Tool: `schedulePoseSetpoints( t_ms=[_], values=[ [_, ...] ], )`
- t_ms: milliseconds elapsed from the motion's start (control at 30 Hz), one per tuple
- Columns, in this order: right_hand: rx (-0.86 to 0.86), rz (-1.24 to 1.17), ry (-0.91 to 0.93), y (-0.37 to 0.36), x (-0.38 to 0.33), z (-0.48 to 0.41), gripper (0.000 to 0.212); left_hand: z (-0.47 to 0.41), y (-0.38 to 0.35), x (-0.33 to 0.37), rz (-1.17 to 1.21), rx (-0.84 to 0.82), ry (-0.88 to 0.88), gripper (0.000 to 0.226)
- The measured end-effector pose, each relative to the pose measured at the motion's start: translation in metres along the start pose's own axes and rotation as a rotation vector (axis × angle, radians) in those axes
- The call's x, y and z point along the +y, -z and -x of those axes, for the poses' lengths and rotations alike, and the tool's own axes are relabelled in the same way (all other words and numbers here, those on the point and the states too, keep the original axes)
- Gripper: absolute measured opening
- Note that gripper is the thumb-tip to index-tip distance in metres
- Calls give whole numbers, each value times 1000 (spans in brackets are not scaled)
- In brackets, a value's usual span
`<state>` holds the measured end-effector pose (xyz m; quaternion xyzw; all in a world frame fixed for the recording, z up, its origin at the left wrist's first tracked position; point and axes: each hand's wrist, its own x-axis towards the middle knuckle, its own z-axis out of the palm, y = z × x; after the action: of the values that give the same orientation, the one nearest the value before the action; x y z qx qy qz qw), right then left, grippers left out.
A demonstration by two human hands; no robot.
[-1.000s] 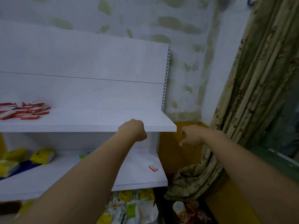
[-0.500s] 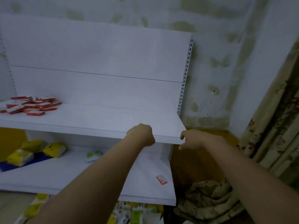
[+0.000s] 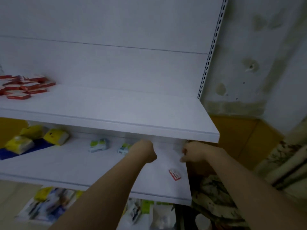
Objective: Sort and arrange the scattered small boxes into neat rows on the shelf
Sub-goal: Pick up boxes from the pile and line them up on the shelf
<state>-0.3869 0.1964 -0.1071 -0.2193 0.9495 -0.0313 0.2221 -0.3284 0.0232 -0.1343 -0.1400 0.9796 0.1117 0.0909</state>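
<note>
A loose pile of several small red-and-white boxes (image 3: pixel 25 87) lies at the far left of the upper shelf (image 3: pixel 132 127). One more red-and-white box (image 3: pixel 174 174) lies alone near the right front corner of the lower shelf (image 3: pixel 99 188). My left hand (image 3: pixel 146 151) is a fist just under the upper shelf's front edge, with nothing visible in it. My right hand (image 3: pixel 194 151) hovers at the lower shelf's right end, above the lone box, its fingers loosely curled and empty.
Yellow packs (image 3: pixel 56 136) on a blue sheet occupy the lower shelf's left. Two green-and-white packs (image 3: pixel 98 145) lie at its back. Bagged goods (image 3: pixel 49 205) lie under the shelves. A patterned curtain (image 3: pixel 282 163) hangs at the right beside a yellow wall.
Both hands have dropped from the upper shelf's front edge to below it, over the lower shelf. The view has swung left and closer to the shelves.
</note>
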Motion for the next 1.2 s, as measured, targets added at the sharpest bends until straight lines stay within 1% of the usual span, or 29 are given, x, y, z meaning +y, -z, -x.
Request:
schedulePoseSetpoints(
  t_ms=[167, 233, 300, 367, 533, 667, 833, 1067, 1200],
  values=[
    [-100, -28, -17, -29, 23, -43, 60, -35, -38, -1, -1, -90, 30, 31],
    [-128, -36, -10, -42, 33, -63, 60, -48, -53, -1, 20, -106, 47, 29],
    [-142, -29, -5, -57, 44, -84, 54, -61, -70, 0, 32, -122, 60, 30],
    [-135, 1, -5, -74, 54, -105, 50, -72, -87, 1, 31, -144, 77, 31],
    [-105, 45, 5, -116, 78, -156, 52, -103, -127, 1, 25, -183, 107, 33],
    [-93, 45, -24, -150, 93, -196, 50, -128, -162, -4, 1, -199, 110, 35],
    [-47, 43, -69, -189, 105, -235, 53, -158, -197, -13, -37, -183, 99, 37],
    [-9, 8, -151, -223, 109, -264, 67, -175, -222, -22, -34, -141, 112, 36],
    [60, 8, -159, -234, 109, -270, 65, -175, -233, -28, -11, -118, 114, 38]
  ],
)
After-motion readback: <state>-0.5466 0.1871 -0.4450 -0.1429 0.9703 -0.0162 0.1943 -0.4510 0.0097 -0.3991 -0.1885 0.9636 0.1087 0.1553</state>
